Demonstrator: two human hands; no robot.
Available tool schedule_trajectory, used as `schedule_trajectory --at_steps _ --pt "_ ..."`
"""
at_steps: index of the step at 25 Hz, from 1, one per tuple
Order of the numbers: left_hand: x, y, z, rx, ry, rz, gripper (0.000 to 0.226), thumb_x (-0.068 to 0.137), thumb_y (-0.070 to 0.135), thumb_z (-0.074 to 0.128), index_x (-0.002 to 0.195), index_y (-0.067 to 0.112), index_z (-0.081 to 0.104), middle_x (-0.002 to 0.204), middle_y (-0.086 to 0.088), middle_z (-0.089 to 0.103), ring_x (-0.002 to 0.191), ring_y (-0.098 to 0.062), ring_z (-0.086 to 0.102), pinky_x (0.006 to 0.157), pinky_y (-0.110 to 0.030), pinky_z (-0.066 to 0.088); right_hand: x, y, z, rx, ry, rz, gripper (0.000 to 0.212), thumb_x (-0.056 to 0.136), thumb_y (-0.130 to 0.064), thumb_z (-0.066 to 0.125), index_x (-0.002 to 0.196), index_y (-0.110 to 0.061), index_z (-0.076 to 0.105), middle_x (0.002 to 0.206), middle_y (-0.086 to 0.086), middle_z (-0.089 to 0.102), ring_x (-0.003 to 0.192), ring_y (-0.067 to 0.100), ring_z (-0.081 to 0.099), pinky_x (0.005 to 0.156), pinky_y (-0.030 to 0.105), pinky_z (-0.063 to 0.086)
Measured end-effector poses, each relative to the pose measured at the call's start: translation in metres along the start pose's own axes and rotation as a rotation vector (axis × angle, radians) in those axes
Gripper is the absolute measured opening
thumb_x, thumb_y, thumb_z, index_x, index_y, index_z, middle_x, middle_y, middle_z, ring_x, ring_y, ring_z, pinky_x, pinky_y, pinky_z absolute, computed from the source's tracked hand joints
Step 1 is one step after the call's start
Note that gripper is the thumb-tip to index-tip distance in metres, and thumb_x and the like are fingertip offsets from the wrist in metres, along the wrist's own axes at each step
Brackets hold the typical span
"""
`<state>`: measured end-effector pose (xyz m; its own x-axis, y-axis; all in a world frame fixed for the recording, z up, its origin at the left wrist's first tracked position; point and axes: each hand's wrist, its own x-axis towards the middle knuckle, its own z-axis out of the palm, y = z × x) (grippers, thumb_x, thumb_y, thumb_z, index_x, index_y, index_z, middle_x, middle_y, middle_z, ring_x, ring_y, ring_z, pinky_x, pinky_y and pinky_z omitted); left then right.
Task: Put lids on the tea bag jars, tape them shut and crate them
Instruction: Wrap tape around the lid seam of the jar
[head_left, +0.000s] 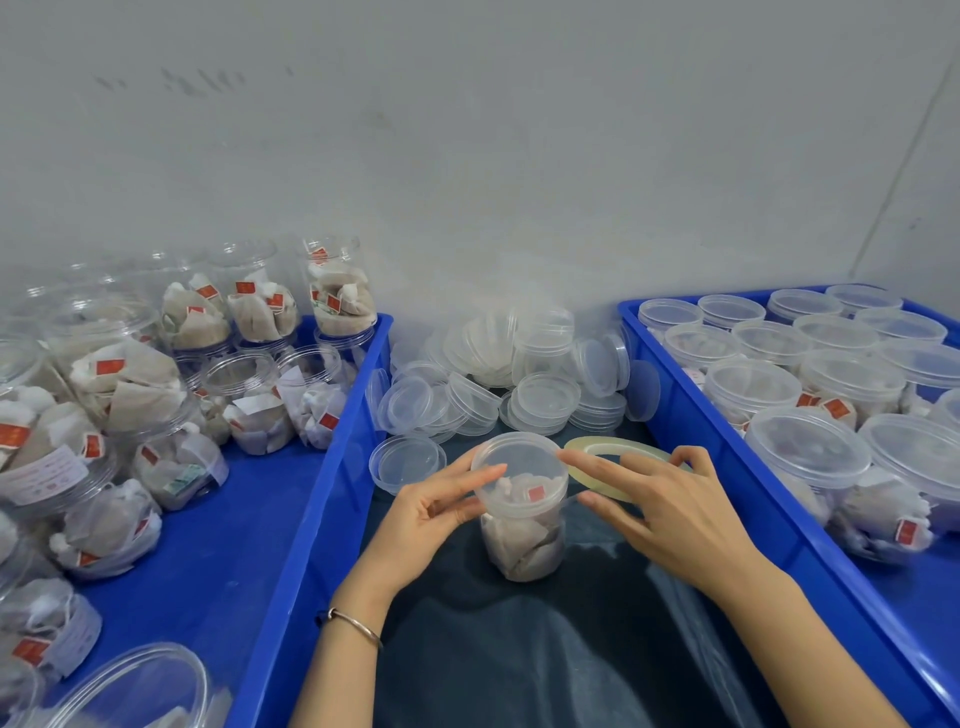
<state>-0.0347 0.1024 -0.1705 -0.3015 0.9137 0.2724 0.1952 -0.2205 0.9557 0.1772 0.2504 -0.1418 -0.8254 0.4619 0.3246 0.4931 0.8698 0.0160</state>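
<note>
Standing upright on the dark cloth: a clear jar (522, 525) of tea bags, its lid (519, 464) already seated on top.
Left hand (435, 512): resting against the jar's left side, fingers loosely spread and reaching along the lid's rim — not clamping round it.
Right hand (670, 506): lying at the jar's right side, index finger stretching to the lid's edge, thumb lying below toward the jar wall, fingers apart.
Tape roll (618, 460): sitting just behind the right hand, to the right of the jar — whether the rear fingers are gripping it cannot be told.
Loose lids (519, 374): lying heaped behind the jar.
Left blue crate (332, 467): sitting left of the jar, holding open jars of tea bags.
Right blue crate (691, 415): sitting right of the jar, holding lidded jars.
</note>
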Motion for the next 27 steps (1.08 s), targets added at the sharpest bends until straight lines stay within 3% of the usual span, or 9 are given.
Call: schedule_trajectory --at_steps 5,11,14,16,18,20,23,25,27 --pt "0.000 -0.004 -0.001 -0.035 -0.003 0.008 0.049 0.088 -0.017 0.051 0.119 0.019 0.064 0.124 0.036 0.055 0.124 0.011 0.045 0.089 -0.010 0.046 0.001 -0.003 0.000 0.006 -0.002 0.009 0.042 0.089 -0.066 -0.002 0.130 -0.072 -0.011 0.122 -0.024 0.054 0.103 0.001 0.051 0.091 0.027 0.023" --pt "-0.005 0.002 0.007 -0.022 0.080 0.002 0.057 0.088 -0.024 0.040 0.114 0.018 0.066 0.127 0.024 0.058 0.127 0.007 0.045 0.096 -0.014 0.043 0.001 -0.006 -0.003 0.029 0.006 0.013 0.044 0.089 -0.064 -0.004 0.132 -0.071 -0.003 0.123 -0.028 0.053 0.103 0.000 0.052 0.090 0.028 0.024" --pt "-0.017 0.006 0.027 0.090 0.138 0.052 0.042 0.078 0.002 0.067 0.116 0.021 0.062 0.134 0.017 0.055 0.131 0.002 0.043 0.104 -0.015 0.035 0.002 -0.007 -0.003 0.038 0.002 0.013 0.044 0.091 -0.061 -0.004 0.133 -0.070 -0.002 0.122 -0.029 0.053 0.102 -0.002 0.051 0.089 0.029 0.023" --pt "-0.023 0.006 0.055 0.212 0.259 0.023 0.063 0.059 0.036 0.082 0.113 0.030 0.049 0.132 0.019 0.047 0.123 0.009 0.043 0.097 -0.007 0.034 0.004 -0.009 -0.003 0.031 -0.001 0.012 0.043 0.092 -0.060 -0.002 0.135 -0.068 -0.002 0.121 -0.029 0.053 0.103 -0.003 0.051 0.088 0.028 0.023" --pt "-0.019 0.007 0.083 0.310 0.465 -0.011 0.080 0.046 0.047 0.087 0.107 0.029 0.039 0.126 0.024 0.038 0.112 0.014 0.042 0.090 -0.005 0.034 0.005 -0.012 -0.002 0.025 -0.011 0.010 0.045 0.091 -0.060 -0.003 0.136 -0.067 -0.003 0.116 -0.027 0.054 0.099 -0.002 0.052 0.087 0.028 0.023" --pt "-0.010 0.007 0.098 0.372 0.603 0.014 0.080 0.047 0.035 0.092 0.104 0.023 0.037 0.122 0.024 0.036 0.103 0.009 0.041 0.089 -0.006 0.033 0.004 -0.014 -0.004 0.023 -0.009 0.015 0.048 0.091 -0.059 -0.004 0.138 -0.065 -0.006 0.104 -0.022 0.056 0.091 0.002 0.051 0.086 0.029 0.024" --pt "-0.001 0.006 0.089 0.372 0.641 0.026 0.071 0.054 0.020 0.092 0.099 0.022 0.038 0.117 0.018 0.041 0.105 0.004 0.042 0.088 0.000 0.029 -0.002 -0.013 -0.005 0.036 -0.016 0.063 0.050 0.095 -0.053 0.004 0.143 -0.056 -0.009 0.098 -0.020 0.053 0.092 0.002 0.050 0.088 0.031 0.024" --pt "0.000 0.007 0.074 0.358 0.577 -0.010 0.068 0.053 0.021 0.092 0.095 0.027 0.038 0.117 0.023 0.043 0.103 0.013 0.043 0.084 0.002 0.029 -0.005 -0.012 -0.005 0.075 -0.029 0.114 0.052 0.092 -0.052 0.012 0.144 -0.049 0.012 0.098 -0.021 0.054 0.093 0.001 0.047 0.090 0.032 0.020" --pt "0.000 0.008 0.059 0.335 0.523 -0.064 0.067 0.052 0.021 0.092 0.093 0.030 0.040 0.116 0.019 0.048 0.106 0.015 0.044 0.081 0.000 0.032 -0.006 -0.010 -0.006 0.079 -0.048 0.139 0.051 0.082 -0.054 0.010 0.119 -0.040 0.043 0.090 -0.016 0.056 0.089 0.002 0.043 0.093 0.033 0.020"
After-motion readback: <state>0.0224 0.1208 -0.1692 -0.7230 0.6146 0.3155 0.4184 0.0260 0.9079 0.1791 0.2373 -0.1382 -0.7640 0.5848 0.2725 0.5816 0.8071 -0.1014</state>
